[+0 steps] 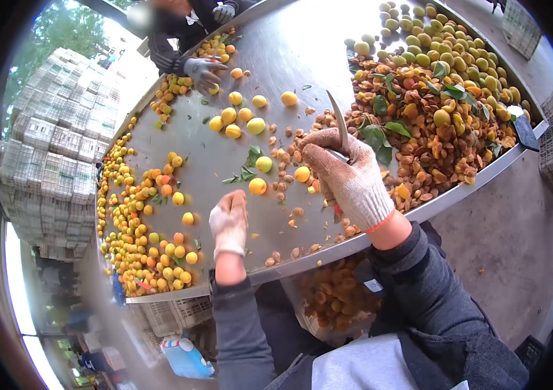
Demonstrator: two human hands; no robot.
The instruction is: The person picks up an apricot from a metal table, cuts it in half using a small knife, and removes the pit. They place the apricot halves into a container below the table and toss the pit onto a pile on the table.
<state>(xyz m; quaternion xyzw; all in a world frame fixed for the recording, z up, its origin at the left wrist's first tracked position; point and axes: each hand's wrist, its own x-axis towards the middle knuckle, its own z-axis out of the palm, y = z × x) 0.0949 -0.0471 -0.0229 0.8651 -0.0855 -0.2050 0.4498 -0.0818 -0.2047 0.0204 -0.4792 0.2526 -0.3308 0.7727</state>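
In a dirt-stained white glove, my right hand [353, 177] is closed around a knife with a curved blade [337, 117]. The blade points up and away from me, over the metal table. My left hand [229, 222], also gloved, hovers near the table's front edge with its fingers curled together; whether anything is inside them is hidden. A yellow apricot [257, 186] lies just beyond the left fingertips. Another apricot [302, 173] rests left of my right hand, among scattered brown pits [281, 186]. Green leaves [242, 175] lie between the hands.
Whole apricots [140, 240] cover the table's left side. A heap of pits and torn fruit [432, 143] fills the right, with greener fruit [458, 52] behind. Across the table is a co-worker's gloved hand [205, 71]. Below the front edge is a container of fruit pieces [335, 296].
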